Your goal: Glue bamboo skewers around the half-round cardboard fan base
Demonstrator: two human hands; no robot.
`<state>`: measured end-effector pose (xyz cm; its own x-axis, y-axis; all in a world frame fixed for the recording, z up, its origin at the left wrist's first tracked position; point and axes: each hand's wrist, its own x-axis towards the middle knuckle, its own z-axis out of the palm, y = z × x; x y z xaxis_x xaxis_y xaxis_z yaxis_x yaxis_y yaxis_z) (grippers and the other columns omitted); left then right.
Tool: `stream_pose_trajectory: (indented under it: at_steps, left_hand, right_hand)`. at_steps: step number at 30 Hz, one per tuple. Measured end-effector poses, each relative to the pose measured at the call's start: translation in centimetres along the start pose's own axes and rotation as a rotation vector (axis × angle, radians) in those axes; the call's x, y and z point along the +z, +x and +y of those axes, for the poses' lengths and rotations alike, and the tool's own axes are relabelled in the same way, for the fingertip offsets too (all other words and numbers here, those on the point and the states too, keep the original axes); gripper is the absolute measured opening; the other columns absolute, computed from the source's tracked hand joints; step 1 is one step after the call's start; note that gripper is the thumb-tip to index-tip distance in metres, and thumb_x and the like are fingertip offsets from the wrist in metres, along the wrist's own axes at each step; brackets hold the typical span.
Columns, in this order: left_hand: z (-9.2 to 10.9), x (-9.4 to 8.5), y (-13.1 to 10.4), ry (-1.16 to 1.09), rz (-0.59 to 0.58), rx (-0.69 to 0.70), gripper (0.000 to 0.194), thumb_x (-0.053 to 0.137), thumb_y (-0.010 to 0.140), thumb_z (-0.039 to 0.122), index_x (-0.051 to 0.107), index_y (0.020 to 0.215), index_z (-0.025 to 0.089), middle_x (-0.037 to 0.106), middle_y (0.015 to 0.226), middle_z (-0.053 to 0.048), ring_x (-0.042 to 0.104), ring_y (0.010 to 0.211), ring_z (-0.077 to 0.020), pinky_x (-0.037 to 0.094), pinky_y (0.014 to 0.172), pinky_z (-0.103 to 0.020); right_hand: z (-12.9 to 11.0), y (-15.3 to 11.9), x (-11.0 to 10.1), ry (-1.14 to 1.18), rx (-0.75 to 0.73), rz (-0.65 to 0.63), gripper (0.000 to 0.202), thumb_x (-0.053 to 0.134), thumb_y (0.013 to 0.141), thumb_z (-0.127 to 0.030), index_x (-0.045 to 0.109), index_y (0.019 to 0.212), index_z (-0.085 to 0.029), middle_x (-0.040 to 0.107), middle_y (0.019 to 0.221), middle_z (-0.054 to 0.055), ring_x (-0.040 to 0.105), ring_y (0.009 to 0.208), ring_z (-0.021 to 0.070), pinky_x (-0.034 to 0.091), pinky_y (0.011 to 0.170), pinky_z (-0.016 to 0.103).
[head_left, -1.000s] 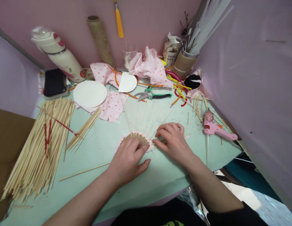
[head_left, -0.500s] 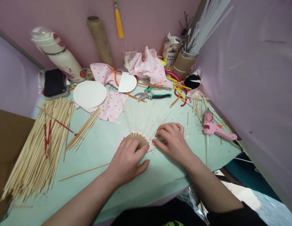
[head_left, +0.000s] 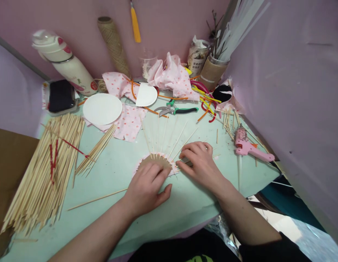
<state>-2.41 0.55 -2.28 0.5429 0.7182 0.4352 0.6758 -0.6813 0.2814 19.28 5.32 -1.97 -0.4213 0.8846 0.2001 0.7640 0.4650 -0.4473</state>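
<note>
A half-round piece of brown cardboard (head_left: 158, 161) edged with pink dotted fabric lies on the table in front of me. Thin bamboo sticks (head_left: 162, 135) fan outward from its curved edge. My left hand (head_left: 147, 185) rests palm down over the cardboard's lower part, thumb spread away from the fingers. Just right of the cardboard, my right hand (head_left: 198, 162) bends over another bamboo stick (head_left: 177, 166), its thumb and fingertips close around it near the rim. Much of that stick is hidden under the hand. A loose stick (head_left: 96, 199) lies left of my left hand.
A large pile of bamboo sticks (head_left: 43, 174) and a smaller bundle (head_left: 96, 151) lie left. A pink glue gun (head_left: 247, 147) lies right. Behind are green-handled pruning shears (head_left: 182, 110), a white disc (head_left: 102, 109), pink fabric (head_left: 170, 78), a bottle (head_left: 67, 67) and a twine roll (head_left: 113, 45).
My left hand's index finger has shifted slightly on the cardboard, baring more of its edge. My right hand stays nearly still. The whole view has moved a little.
</note>
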Motion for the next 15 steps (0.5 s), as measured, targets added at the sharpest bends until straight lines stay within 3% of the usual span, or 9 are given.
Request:
stream_pose_trajectory:
  at_steps: [15]
  left_hand:
    - [-0.15,0.25,0.12,-0.013,-0.085,-0.008,0.032,0.058,0.089,0.024,0.064,0.117,0.01,0.064,0.09,-0.012,0.056,0.083,-0.0252,0.05,0.074,-0.041]
  right_hand:
    - [-0.07,0.03,-0.12,0.009,0.002,-0.005,0.01,0.065,0.091,-0.031,0.063,0.086,-0.022,0.068,0.102,0.005,0.055,0.103,0.024,0.027,0.098,0.045]
